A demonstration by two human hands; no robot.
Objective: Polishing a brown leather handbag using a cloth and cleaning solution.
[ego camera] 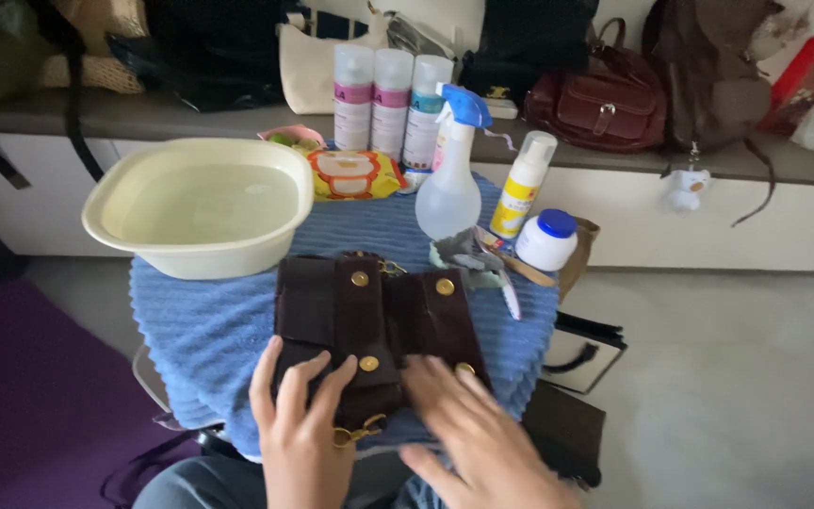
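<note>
The left hand (301, 419) and right hand (468, 429) lie flat with fingers spread on the near end of a dark brown leather bag (374, 320) at the near edge of the blue-covered table (209, 330), with a cream basin (200, 203) at the far left edge and a spray bottle (449, 174) behind the bag.

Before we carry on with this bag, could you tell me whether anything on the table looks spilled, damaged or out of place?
Nothing looks spilled or damaged. The basin overhangs the blue cloth's edge slightly. Both hands, left hand and right hand, lie flat on the dark brown bag.
</note>
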